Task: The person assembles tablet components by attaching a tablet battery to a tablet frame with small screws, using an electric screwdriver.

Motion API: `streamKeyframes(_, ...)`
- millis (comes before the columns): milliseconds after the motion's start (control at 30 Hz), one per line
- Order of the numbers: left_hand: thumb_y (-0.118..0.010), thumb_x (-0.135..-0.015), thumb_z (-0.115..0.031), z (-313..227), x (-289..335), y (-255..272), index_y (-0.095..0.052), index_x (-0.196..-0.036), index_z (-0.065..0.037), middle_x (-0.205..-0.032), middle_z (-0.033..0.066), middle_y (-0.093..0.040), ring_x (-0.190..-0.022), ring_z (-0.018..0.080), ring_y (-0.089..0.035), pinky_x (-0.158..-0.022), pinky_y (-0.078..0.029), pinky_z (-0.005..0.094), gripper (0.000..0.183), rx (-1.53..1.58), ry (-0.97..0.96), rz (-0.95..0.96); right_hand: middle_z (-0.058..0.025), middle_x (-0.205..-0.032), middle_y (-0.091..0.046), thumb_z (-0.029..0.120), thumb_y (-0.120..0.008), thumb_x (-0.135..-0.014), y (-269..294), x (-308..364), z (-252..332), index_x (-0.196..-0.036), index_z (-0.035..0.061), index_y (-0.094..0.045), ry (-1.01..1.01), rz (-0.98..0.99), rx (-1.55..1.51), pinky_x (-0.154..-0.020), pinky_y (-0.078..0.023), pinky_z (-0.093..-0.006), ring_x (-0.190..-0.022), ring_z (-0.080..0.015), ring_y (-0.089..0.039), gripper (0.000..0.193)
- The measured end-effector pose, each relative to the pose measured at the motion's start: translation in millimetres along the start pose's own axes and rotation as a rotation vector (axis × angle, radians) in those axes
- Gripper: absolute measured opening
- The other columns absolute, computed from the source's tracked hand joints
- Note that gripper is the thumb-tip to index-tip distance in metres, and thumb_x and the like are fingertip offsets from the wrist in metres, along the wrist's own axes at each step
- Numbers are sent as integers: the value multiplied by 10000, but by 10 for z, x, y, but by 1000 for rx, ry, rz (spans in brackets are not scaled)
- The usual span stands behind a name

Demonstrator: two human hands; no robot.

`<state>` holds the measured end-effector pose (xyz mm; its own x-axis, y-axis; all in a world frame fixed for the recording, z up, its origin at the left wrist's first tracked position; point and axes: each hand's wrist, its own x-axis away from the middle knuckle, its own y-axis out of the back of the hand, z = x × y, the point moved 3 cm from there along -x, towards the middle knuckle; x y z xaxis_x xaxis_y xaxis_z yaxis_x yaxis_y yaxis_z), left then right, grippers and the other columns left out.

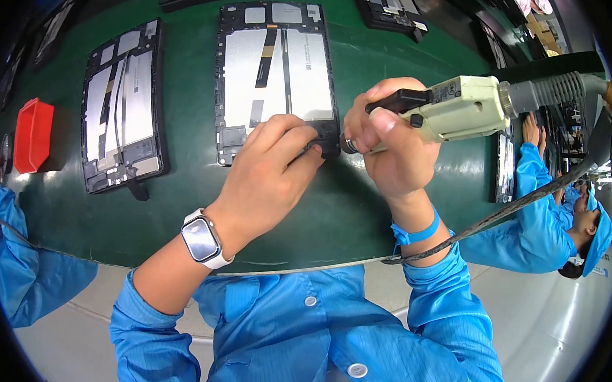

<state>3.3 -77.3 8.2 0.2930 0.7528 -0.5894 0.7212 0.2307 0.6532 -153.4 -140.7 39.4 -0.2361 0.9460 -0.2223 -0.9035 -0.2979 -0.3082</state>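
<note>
An opened tablet, black-framed with silver inner plates and dark ribbon cables, lies in front of me. My left hand rests over its near edge, fingers bent and close together around the near right part; the fingertips are partly hidden. My right hand is wrapped around a pale green electric screwdriver with a black lever, held nearly level. Its nose points left, close beside the tablet's near right corner; I cannot tell whether it touches.
A second opened tablet lies to the left, beside a red tray. Another opened unit lies at the far right of the green table. The screwdriver's cable loops past my right wrist. Co-workers' blue sleeves show at both sides.
</note>
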Motion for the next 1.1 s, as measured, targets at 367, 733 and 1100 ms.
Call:
streamKeyframes(367, -706, -726, -20, 28, 8, 0, -677, -875, 28, -1010, 116, -608, -1017, 286, -589, -818, -503, 389, 159, -15, -3, -1, -52, -760, -610, 26, -694, -785, -1, -28, -32, -982, -9, -622, -29, 12, -70, -519, -439, -240, -586, -99, -552, 212)
streamKeyframes(733, -741, -706, -26, -4, -23, -42, -677, -905, 28, -1033, 115, -612, -1031, 299, -590, -824, -509, 403, 216, -53, -4, 22, -98, -660, -536, 51, -585, -820, -13, -45, -61, -1023, -45, -560, 62, 28, 154, -535, -454, -325, -537, -155, -498, 226)
streamKeyframes(1100, -761, -751, -25, -6, -8, -34, -677, -914, 14, -1048, 117, -621, -1021, 309, -600, -823, -511, 410, 187, -54, -37, 12, -42, -599, -464, 105, -581, -859, 592, -73, 225, -1018, -44, -598, 213, -166, 156, -543, -428, -334, -516, -153, -459, 219)
